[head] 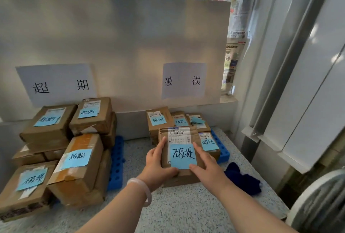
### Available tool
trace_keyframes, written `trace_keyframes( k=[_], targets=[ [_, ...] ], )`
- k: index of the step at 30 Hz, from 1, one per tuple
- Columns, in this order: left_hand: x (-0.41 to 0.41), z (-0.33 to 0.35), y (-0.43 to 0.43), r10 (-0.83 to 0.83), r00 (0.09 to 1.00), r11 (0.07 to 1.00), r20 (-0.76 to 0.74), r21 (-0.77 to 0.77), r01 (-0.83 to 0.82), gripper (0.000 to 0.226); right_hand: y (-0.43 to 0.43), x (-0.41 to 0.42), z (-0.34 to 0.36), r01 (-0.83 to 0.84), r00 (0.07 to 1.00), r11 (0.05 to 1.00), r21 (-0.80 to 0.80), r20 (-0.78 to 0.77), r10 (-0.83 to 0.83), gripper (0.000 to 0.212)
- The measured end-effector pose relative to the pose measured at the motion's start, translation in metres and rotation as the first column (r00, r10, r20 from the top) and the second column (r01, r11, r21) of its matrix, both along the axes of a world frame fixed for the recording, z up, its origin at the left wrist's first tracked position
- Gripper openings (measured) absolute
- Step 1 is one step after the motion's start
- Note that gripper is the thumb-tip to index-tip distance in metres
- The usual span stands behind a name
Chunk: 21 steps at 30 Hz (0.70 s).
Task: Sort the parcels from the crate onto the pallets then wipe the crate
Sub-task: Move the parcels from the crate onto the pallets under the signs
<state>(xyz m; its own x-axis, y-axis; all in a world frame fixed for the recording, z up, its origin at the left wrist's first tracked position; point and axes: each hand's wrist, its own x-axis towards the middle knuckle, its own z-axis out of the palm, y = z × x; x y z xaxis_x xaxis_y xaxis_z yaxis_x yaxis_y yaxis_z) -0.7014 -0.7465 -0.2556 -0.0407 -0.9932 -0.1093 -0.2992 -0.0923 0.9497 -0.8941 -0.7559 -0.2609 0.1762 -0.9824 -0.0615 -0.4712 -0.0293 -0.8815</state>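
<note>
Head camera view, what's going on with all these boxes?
A person is sorting cardboard parcels tagged with blue notes. The left hand grips, and the right hand rests on, a 破损 parcel at the stack on the right pallet, below the 破损 sign. The left stack, under the 超期 sign, is mostly 超期, but its front-left parcel reads 破损. A dark blue cloth lies nearby.

A strip of bare speckled surface (135, 147) lies open between the left pallet (116, 160) and the right pallet (222, 150). Stacked boxes (82, 158) crowd the left side; a parcel (182, 155) blocks the front of the right stack (160, 120), with a dark cloth (240, 178) just beside it. Nearer, the surface is free.
</note>
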Motion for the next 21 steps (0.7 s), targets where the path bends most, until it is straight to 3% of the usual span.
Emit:
trace_keyframes(
  k=[10, 21],
  targets=[
    [-0.017, -0.022, -0.047, -0.036, 0.998, 0.999, 0.043, 0.027, 0.035, 0.105, -0.045, -0.013, -0.02, 0.051, 0.998, 0.997, 0.056, 0.032, -0.053, 0.069],
    [-0.065, -0.02, -0.167, 0.05, 0.989, 0.998, 0.139, 0.018, -0.053, 0.096, -0.172, -0.058, -0.019, 0.046, 0.998, 0.997, 0.055, 0.028, -0.048, 0.065]
  ],
)
